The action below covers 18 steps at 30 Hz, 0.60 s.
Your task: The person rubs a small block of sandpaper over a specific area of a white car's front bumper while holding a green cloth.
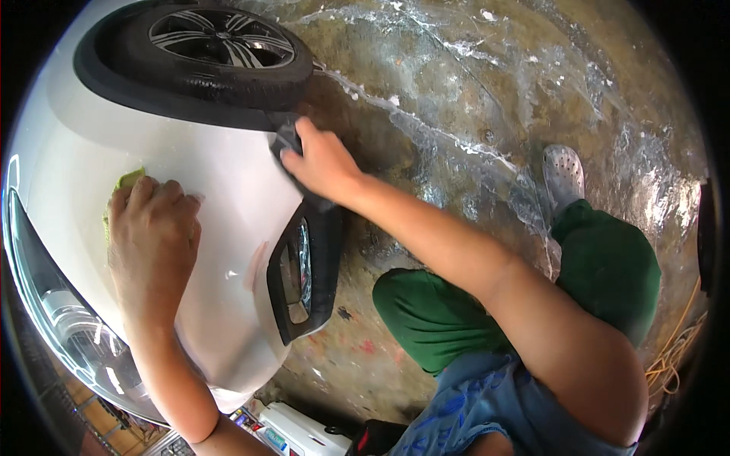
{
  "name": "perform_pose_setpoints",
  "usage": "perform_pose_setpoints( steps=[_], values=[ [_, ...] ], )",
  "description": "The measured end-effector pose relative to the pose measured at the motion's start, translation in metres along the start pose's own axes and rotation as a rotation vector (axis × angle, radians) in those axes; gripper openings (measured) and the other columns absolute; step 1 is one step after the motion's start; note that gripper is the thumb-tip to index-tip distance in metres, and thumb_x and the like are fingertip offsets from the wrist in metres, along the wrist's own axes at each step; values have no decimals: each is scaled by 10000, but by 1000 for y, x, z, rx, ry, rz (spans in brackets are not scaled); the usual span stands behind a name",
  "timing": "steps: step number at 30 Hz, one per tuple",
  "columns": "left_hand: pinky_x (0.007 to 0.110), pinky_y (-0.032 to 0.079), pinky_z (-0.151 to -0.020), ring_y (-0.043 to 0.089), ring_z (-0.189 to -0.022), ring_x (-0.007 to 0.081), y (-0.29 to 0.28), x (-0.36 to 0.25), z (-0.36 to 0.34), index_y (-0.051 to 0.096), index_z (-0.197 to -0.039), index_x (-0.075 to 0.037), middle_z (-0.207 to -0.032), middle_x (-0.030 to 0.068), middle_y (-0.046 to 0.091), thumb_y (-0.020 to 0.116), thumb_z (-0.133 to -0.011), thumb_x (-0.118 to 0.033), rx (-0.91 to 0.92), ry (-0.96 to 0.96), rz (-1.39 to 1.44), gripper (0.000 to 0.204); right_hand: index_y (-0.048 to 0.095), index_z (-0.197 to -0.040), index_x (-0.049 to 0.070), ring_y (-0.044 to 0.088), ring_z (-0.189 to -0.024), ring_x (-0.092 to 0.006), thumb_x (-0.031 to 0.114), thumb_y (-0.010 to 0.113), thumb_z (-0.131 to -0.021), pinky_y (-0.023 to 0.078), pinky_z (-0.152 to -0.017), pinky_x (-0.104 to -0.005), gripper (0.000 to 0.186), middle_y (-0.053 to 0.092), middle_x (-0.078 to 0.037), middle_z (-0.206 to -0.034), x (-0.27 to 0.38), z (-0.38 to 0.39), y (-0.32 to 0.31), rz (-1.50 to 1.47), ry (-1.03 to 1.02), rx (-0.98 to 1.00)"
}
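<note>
A white car bumper (pixel 228 175) curves down the left half of the head view. My left hand (pixel 156 228) presses a yellow-green cloth (pixel 131 177) flat against its painted surface, fingers bent over it. Most of that cloth is hidden beneath the palm. Farther right, my right hand (pixel 325 159) grips a dark grey cloth-like piece (pixel 287 140) at the bumper's lower edge, just below the black wheel-arch trim (pixel 228 114). Motion blurs this hand slightly, and the piece's exact kind is hard to make out.
A black tyre with a spoked wheel (pixel 220 36) sits at the top. Near me are a black-framed lamp opening (pixel 300 266) and, far left, a headlight (pixel 84 327). A white case (pixel 300 429) stands on the wet-looking floor (pixel 471 106); orange cord (pixel 673 353) lies at right.
</note>
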<state>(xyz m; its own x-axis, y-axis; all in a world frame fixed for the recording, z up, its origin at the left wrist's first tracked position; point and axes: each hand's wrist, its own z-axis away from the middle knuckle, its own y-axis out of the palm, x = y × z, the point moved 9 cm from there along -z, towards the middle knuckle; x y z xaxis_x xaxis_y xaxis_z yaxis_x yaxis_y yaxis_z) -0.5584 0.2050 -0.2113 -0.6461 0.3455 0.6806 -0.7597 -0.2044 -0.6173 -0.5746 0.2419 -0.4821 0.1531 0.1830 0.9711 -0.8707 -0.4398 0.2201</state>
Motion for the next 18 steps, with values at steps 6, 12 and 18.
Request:
perform_pose_setpoints(
  steps=[6, 12, 18],
  values=[
    [469, 487, -1119, 679, -1117, 292, 0, 2, 5, 827, -981, -71, -1034, 75, 763, 800, -846, -34, 10, -9, -14, 143, 560, -1217, -64, 722, -1011, -570, 210, 721, -965, 571, -924, -619, 406, 746, -367, -1033, 3, 23, 11, -48, 13, 51],
    [471, 479, -1137, 674, -1121, 291, -2, -1, 3, 824, -980, -70, -1032, 71, 761, 800, -841, -20, -10, -2, -9, 150, 571, -1189, -49, 728, -1015, -551, 241, 731, -988, 573, -892, -580, 388, 750, -352, -1022, -11, -13, -22, 11, 38, -102],
    [476, 472, -1161, 673, -1127, 285, -4, -3, 3, 823, -984, -69, -1038, 70, 764, 799, -838, -9, -14, -8, -18, 160, 586, -1189, -45, 727, -1034, -540, 292, 760, -994, 567, -856, -557, 426, 744, -335, -1007, -21, 13, -17, 53, 75, -17]
  ],
)
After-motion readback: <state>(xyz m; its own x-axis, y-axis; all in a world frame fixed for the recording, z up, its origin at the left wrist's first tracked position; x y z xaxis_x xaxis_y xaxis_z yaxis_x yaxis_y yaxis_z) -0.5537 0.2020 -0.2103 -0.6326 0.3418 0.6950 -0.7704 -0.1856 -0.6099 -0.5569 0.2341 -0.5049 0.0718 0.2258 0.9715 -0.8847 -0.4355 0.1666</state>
